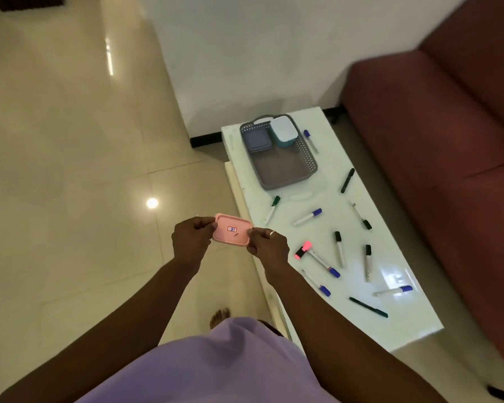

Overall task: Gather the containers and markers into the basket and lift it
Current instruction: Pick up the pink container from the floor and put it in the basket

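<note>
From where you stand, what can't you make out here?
- Head view: the sticker on the pink container is too small to read.
- Both the left hand and right hand cover its ends.
- The basket wall hides the lower sides of the blue container and the white-lidded container.

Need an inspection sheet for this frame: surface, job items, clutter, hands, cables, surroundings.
Surface: white glossy table, reflective.
Job's things: grey basket at the table's far end holds a blue flat container and a white-lidded teal container. Pink container held in the air, left of the table edge. About a dozen markers loose on the table, including a pink highlighter; none in the basket.
Clutter: nothing seen.
Grippers: left hand and right hand both grip the pink container by its ends.
Cables: nothing seen.
Surroundings: maroon sofa beside the table, tiled floor, white wall.
</note>
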